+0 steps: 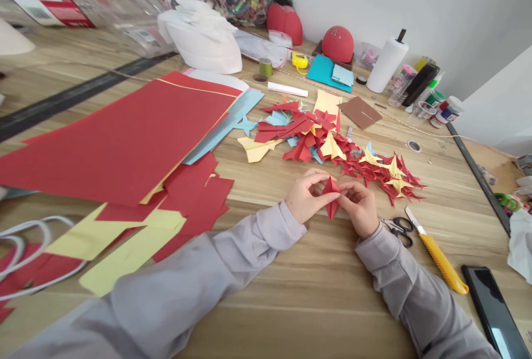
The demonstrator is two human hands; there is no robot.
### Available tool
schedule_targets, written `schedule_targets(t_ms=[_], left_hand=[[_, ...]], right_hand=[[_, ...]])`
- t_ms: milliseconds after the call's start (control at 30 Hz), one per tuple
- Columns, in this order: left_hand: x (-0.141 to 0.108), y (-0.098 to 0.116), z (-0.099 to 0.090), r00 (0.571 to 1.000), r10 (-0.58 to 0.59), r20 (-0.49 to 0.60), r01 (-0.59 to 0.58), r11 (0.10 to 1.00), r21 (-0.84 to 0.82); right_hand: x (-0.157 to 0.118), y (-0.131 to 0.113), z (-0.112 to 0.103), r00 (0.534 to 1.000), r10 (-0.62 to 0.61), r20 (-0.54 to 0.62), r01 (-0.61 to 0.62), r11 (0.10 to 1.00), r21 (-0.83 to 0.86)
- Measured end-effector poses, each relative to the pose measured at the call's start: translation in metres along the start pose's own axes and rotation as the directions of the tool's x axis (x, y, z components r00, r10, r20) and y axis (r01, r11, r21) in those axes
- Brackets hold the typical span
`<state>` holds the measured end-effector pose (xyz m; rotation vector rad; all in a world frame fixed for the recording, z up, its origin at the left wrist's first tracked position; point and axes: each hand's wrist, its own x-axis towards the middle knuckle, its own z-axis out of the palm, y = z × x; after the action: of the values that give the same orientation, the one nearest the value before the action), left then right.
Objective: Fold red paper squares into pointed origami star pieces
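Between my two hands is a small folded red paper piece (pixel 331 204), pointed at top and bottom and held just above the wooden table. My left hand (pixel 306 195) pinches its left side between thumb and fingers. From the right, my right hand (pixel 358 204) pinches the opposite side, fingertips nearly meeting the left thumb. Part of the paper is hidden behind the fingers. Just beyond lie a heap of folded paper stars (pixel 376 173), mostly red with a few yellow, and a looser pile of red, yellow and blue paper pieces (pixel 303 132).
Large red sheets (pixel 124 132) and yellow strips (pixel 133 259) cover the left side. Black-handled scissors (pixel 401 230), a yellow utility knife (pixel 440 259) and a phone (pixel 494 303) lie at right. A tape measure (pixel 299 61), a white bottle (pixel 386 65) and several small jars stand at the back.
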<state>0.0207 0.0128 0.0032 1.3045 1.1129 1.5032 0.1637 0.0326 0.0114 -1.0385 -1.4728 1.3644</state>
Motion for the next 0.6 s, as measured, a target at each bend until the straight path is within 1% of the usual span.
schedule_targets(t_ms=[67,167,367,600], left_hand=[[0.0004,0.0026,-0.0004,1.000,0.007,0.017,-0.008,0.999,0.036],[0.0012,0.0046,-0.0010,1.000,0.014,0.003,-0.015,0.998,0.056],[0.0017,0.0025,-0.0012,0.999,-0.034,0.003,0.034,0.999,0.007],[0.0022,0.0053,-0.0011,0.997,-0.056,-0.043,0.054,0.997,-0.051]], right_hand=[[-0.0005,0.0001,0.0003,1.000,0.003,0.020,-0.003,1.000,0.003],[-0.0011,0.0004,0.0012,0.999,0.028,0.040,-0.030,0.999,0.026],[-0.0006,0.0030,0.0006,0.997,0.025,0.072,-0.025,1.000,0.000],[-0.0006,0.0035,-0.0005,0.998,0.016,0.060,-0.015,1.000,-0.017]])
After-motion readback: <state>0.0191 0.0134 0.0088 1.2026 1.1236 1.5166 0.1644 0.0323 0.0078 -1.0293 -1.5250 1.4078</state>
